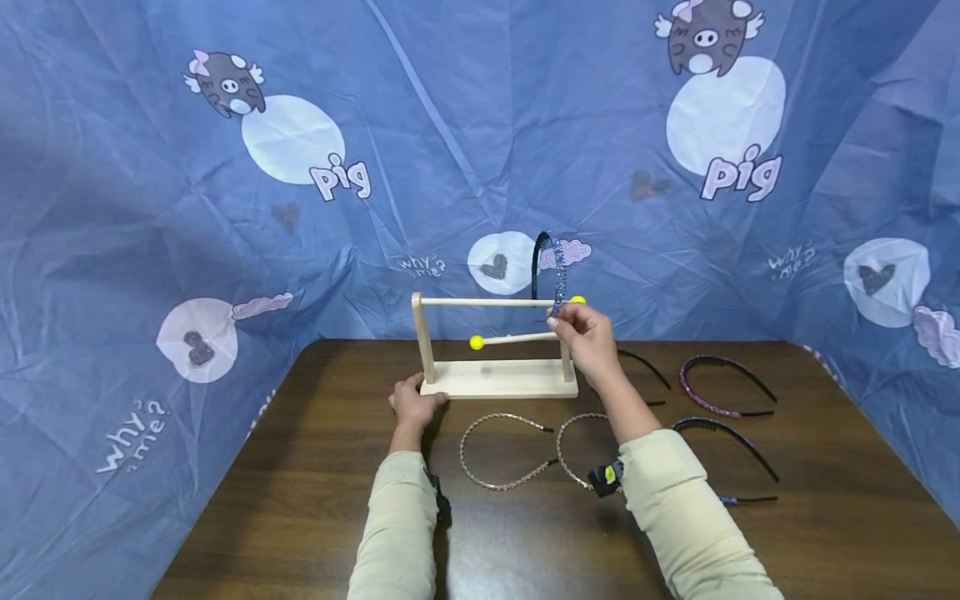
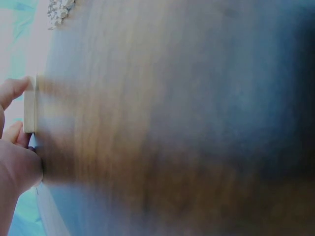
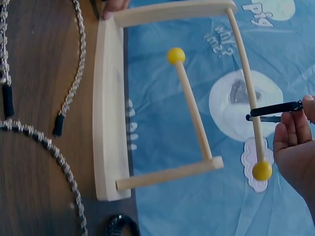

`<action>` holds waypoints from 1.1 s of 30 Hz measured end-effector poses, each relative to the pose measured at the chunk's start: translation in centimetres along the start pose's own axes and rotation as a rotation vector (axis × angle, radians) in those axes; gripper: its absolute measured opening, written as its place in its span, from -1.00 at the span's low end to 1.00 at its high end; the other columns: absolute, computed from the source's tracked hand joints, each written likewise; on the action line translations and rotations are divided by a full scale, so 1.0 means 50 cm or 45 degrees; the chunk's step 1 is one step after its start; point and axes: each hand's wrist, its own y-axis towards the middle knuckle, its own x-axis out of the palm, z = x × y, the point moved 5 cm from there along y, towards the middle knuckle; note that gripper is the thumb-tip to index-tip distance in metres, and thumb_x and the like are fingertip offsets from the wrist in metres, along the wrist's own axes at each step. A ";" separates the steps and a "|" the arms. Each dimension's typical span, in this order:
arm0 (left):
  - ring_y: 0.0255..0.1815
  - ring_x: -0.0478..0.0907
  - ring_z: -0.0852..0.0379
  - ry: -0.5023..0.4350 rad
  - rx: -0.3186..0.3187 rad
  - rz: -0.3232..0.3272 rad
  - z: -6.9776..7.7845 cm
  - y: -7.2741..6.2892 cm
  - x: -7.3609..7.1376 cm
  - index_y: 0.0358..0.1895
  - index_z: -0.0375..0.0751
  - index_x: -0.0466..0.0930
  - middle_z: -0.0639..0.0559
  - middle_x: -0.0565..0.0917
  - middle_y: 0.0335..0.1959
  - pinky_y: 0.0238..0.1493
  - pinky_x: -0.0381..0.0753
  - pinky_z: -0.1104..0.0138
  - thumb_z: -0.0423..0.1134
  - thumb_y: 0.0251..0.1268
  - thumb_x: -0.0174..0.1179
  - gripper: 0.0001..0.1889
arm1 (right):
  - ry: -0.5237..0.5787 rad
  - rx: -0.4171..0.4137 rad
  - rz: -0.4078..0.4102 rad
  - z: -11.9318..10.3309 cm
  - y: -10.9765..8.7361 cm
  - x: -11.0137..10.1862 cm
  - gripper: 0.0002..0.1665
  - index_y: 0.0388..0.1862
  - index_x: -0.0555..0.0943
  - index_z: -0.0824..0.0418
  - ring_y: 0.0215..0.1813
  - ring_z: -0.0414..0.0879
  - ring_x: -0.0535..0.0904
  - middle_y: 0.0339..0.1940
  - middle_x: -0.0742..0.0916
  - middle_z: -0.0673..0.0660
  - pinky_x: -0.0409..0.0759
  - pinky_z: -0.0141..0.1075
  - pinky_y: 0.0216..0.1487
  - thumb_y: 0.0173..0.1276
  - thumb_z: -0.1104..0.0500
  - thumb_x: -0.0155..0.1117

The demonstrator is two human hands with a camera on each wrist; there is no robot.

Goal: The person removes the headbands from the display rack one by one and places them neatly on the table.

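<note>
A pale wooden stand (image 1: 498, 382) has an upper rod (image 1: 487, 302) and a lower rod (image 1: 521, 338), each tipped with a yellow ball. My left hand (image 1: 412, 402) grips the left end of its base; the left wrist view catches the thumb and fingertips at the base's edge (image 2: 30, 105). Between thumb and fingers, my right hand (image 1: 592, 337) pinches a blue glittery headband (image 1: 560, 271). The band arches upward at the upper rod near its yellow ball. Its dark tips (image 3: 275, 109) lie across that rod in the right wrist view; contact I cannot tell.
Two gold braided headbands (image 1: 463, 450) (image 1: 559, 446) lie in front of the stand on the brown table (image 1: 300, 500). To the right are a pink headband (image 1: 708, 404), a blue one (image 1: 742, 440) and a dark one (image 1: 651, 367), partly behind my right arm. A blue printed cloth (image 1: 450, 125) hangs behind.
</note>
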 end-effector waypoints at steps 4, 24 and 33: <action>0.10 0.14 -0.28 0.011 0.015 0.027 -0.007 0.006 0.005 0.10 -0.43 0.50 -0.36 0.42 0.03 0.12 0.18 0.08 -0.38 -0.24 0.43 -0.34 | 0.003 0.004 0.059 0.005 -0.001 -0.026 -0.95 -0.44 0.50 0.58 -0.42 -0.23 0.48 -0.35 0.63 0.42 0.41 -0.51 -0.42 0.14 0.62 0.11; 0.13 0.12 -0.28 0.005 0.002 -0.019 0.008 -0.004 0.000 0.14 -0.47 0.45 -0.38 0.38 0.07 0.15 0.17 0.05 -0.39 -0.18 0.41 -0.34 | -0.040 0.002 0.177 0.019 0.000 -0.123 -0.95 -0.45 0.48 0.59 -0.40 -0.24 0.52 -0.44 0.68 0.00 0.44 -0.50 -0.40 0.14 0.57 0.18; 0.11 0.15 -0.28 0.009 0.011 -0.011 0.001 -0.001 -0.001 0.11 -0.48 0.47 -0.37 0.42 0.06 0.14 0.15 0.07 -0.39 -0.20 0.42 -0.35 | 0.042 -0.043 0.220 0.034 -0.007 -0.180 -0.89 -0.43 0.43 0.63 -0.34 -0.23 0.59 -0.42 0.71 -0.06 0.48 -0.48 -0.33 0.14 0.57 0.19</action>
